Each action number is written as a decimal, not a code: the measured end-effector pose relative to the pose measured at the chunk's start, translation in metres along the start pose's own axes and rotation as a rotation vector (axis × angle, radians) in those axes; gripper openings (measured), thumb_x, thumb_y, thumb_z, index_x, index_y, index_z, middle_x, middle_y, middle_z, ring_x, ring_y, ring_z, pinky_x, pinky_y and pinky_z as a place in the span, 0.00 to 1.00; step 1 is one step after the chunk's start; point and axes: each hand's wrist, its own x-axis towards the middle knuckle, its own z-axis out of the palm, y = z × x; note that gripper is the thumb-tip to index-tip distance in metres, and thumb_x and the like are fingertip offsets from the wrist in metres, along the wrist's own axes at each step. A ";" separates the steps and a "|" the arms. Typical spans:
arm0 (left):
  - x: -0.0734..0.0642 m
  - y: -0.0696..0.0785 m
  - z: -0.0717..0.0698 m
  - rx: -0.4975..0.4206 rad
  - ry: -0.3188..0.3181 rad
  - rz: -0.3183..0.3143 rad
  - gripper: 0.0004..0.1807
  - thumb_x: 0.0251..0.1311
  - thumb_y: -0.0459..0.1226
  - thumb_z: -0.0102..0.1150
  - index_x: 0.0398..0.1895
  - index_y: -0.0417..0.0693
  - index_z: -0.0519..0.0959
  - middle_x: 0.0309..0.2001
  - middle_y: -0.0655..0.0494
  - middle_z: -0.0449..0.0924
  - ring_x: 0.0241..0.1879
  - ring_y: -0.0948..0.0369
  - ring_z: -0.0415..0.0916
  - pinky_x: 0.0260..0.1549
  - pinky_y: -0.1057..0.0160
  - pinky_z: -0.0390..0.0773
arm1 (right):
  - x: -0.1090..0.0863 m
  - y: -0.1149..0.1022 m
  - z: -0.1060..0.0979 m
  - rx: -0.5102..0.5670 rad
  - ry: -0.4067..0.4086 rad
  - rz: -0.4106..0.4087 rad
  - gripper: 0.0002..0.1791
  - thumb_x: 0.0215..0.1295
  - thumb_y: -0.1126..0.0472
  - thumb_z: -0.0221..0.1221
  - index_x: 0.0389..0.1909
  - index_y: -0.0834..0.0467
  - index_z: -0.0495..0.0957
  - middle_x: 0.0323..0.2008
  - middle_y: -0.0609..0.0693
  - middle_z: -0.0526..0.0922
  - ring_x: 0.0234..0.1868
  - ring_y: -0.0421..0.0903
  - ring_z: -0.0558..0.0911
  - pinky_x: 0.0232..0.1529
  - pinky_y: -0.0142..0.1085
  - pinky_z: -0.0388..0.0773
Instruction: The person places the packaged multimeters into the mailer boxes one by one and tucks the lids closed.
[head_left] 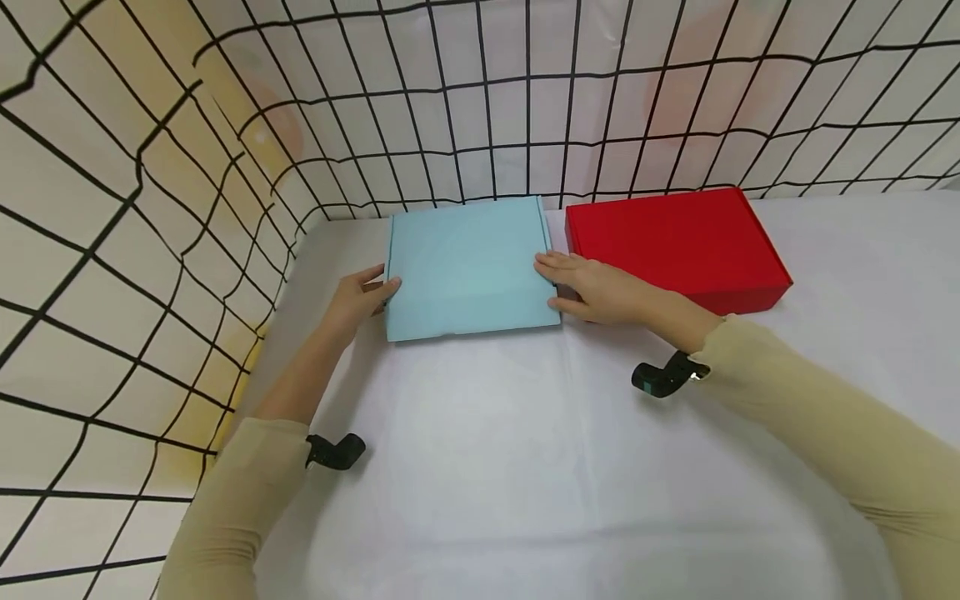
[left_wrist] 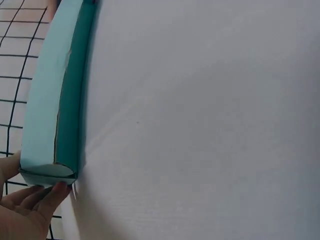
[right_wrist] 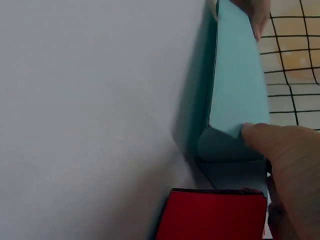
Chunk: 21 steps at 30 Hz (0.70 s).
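Two hands, left and right, each with a curled grip on the light blue box's opposite sides.

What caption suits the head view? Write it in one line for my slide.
Two hands, left and right, grip opposite sides of a light blue box beside a red box.

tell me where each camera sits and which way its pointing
head: worn on the head, looking forward and down at the light blue box and red box on the white table; both forearms, left hand and right hand show.
left wrist: low by the table, looking along the blue box's side; left fingertips show.
right wrist: low on the other side, facing the blue box's edge and the red box; right fingers show.
shared: all three see the blue box.
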 end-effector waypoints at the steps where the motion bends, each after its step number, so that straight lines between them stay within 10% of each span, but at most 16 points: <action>1: 0.001 -0.001 0.000 -0.014 -0.004 -0.004 0.35 0.61 0.45 0.53 0.69 0.46 0.53 0.66 0.43 0.58 0.62 0.52 0.62 0.58 0.55 0.67 | 0.000 0.001 0.001 -0.006 -0.008 -0.003 0.35 0.64 0.53 0.53 0.68 0.59 0.53 0.70 0.54 0.52 0.70 0.53 0.50 0.66 0.47 0.55; 13: 0.004 -0.001 -0.001 -0.025 -0.013 -0.008 0.36 0.60 0.46 0.53 0.69 0.47 0.53 0.66 0.44 0.59 0.60 0.53 0.65 0.56 0.56 0.68 | 0.004 0.001 -0.005 0.000 -0.011 0.015 0.34 0.62 0.56 0.56 0.67 0.59 0.56 0.68 0.56 0.56 0.69 0.53 0.55 0.60 0.46 0.64; 19: 0.005 -0.002 -0.001 -0.009 -0.024 -0.012 0.37 0.60 0.48 0.53 0.69 0.47 0.52 0.66 0.44 0.58 0.61 0.52 0.64 0.57 0.55 0.68 | 0.008 0.000 -0.006 -0.058 0.009 -0.006 0.34 0.59 0.56 0.59 0.65 0.60 0.59 0.65 0.56 0.61 0.61 0.52 0.69 0.32 0.34 0.76; 21: 0.004 -0.002 -0.001 0.003 -0.035 -0.010 0.38 0.61 0.48 0.52 0.70 0.46 0.51 0.67 0.44 0.57 0.62 0.52 0.63 0.57 0.55 0.67 | 0.008 -0.001 -0.006 -0.070 0.017 -0.007 0.34 0.59 0.56 0.59 0.65 0.60 0.59 0.65 0.57 0.63 0.60 0.53 0.70 0.37 0.34 0.78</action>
